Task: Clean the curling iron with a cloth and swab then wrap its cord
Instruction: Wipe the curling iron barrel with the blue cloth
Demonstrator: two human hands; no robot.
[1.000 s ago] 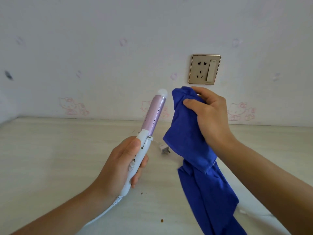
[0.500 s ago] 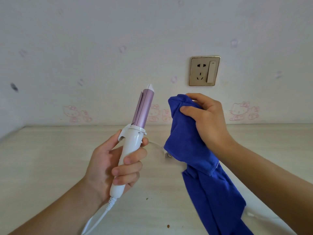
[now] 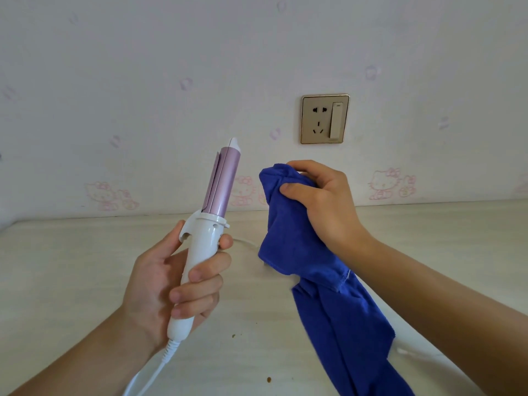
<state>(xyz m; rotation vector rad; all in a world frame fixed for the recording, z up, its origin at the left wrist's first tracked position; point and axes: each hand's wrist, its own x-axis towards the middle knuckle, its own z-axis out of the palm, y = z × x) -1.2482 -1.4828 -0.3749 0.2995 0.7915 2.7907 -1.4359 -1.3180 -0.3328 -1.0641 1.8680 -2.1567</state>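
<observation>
Iron in left grip, cloth (blue) apart

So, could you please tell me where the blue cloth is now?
Head view: the blue cloth hangs from the right hand, right of the curling iron, below the wall socket.

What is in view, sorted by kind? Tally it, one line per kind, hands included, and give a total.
Curling irons: 1, the curling iron, gripped by the left hand
Cloths: 1, the blue cloth, gripped by the right hand
Wall sockets: 1, the wall socket
Hands: 2
Total: 5
</observation>
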